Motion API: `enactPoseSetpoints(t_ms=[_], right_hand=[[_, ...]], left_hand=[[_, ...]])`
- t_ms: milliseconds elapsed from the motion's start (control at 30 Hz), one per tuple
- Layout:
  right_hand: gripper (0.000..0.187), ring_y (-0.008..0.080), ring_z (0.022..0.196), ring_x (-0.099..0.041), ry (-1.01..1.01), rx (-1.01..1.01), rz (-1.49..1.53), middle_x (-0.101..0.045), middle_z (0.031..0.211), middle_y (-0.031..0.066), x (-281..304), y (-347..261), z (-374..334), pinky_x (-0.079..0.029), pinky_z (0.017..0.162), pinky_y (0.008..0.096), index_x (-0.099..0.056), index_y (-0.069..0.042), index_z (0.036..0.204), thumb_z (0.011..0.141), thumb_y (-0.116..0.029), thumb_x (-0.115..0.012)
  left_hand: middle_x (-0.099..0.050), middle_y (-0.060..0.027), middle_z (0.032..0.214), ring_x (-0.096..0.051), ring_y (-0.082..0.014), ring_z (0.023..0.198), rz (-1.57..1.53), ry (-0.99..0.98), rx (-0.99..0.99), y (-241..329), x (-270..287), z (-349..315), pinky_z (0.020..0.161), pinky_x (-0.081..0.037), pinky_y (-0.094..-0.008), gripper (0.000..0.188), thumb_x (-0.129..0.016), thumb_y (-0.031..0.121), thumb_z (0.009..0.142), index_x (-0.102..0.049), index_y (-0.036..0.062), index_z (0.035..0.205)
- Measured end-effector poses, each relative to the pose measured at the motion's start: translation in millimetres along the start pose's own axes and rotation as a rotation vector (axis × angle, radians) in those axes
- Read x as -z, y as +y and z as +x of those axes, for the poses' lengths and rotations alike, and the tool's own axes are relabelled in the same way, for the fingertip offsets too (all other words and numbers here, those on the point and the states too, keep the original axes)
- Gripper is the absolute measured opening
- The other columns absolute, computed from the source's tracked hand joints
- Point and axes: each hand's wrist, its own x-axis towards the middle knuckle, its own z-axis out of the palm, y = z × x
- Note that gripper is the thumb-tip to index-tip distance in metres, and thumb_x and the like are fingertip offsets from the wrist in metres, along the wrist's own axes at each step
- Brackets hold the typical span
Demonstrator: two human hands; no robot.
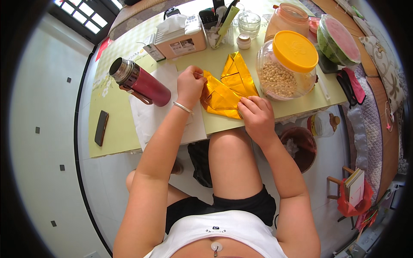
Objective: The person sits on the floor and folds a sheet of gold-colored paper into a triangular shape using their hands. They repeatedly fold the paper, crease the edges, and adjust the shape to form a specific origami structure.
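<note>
Centrally, at the near edge of the pale green table (116, 131), lies the folded gold foil (221, 98), its long axis slanting from far left to near right. My left hand (189, 89) pinches the far-left end; my right hand (259, 117) curls over the near-right corner, thumb hidden, so I cannot tell its grip. Behind, a second gold piece (239, 76) points its narrow end away from me.

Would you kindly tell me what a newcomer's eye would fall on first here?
Probably the shiny gold folded pieces between the left hand and right hand on the table. Next might come the yellow-lidded jar to their right and the red flask to their left.
</note>
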Motion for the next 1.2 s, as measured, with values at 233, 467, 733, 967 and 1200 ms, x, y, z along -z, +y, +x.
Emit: enactPoseSetpoints(t_ms=[233,467,733,967,1200], right_hand=[[0.021,0.0266,0.103,-0.064,-0.044,-0.045,0.051,-0.072,0.11,0.0111,5,-1,2,-0.049,0.092,0.0409,-0.073,-0.002,0.1,0.082,-0.009,-0.066],[0.027,0.026,0.094,-0.063,-0.174,-0.022,0.062,-0.07,0.101,0.0077,14,4,17,-0.049,0.083,0.0386,-0.069,-0.002,0.108,0.083,-0.01,-0.064],[0.032,0.0252,0.088,-0.061,-0.347,0.08,-0.088,-0.066,0.093,0.0078,10,3,35,-0.048,0.08,0.0383,-0.067,-0.001,0.114,0.084,-0.009,-0.058],[0.032,0.0295,0.095,-0.062,-0.226,-0.028,0.118,-0.067,0.099,0.0107,14,-17,26,-0.048,0.085,0.0401,-0.067,-0.001,0.107,0.079,-0.017,-0.071],[0.04,0.031,0.106,-0.06,-0.288,-0.129,0.226,-0.067,0.11,0.0133,10,-29,14,-0.048,0.091,0.0427,-0.067,-0.002,0.111,0.079,-0.024,-0.077]], left_hand=[[-0.067,-0.0118,0.085,-0.064,-0.0307,0.081,0.41,0.01,-0.667,-7,0,-5,0.073,-0.054,-0.0388,0.007,-0.07,0.008,0.081,-0.072,0.004,0.086],[-0.065,-0.0138,0.088,-0.062,-0.0339,0.089,0.446,-0.303,-0.615,17,17,-17,0.082,-0.052,-0.0435,0.032,-0.078,0.033,0.077,-0.069,0.0059,0.091],[-0.058,-0.0192,0.119,-0.055,-0.0379,0.112,0.487,-0.578,-0.589,32,45,-31,0.1,-0.045,-0.0428,0.076,-0.087,0.04,0.066,-0.057,0.0015,0.124],[-0.055,-0.0194,0.131,-0.054,-0.0395,0.118,0.487,-0.544,-0.666,21,51,-34,0.105,-0.044,-0.0444,0.079,-0.085,0.041,0.069,-0.059,0.0116,0.137],[-0.054,-0.0191,0.135,-0.053,-0.0394,0.121,0.437,-0.536,-0.722,14,51,-28,0.105,-0.044,-0.0464,0.078,-0.086,0.045,0.068,-0.062,0.0166,0.137]])
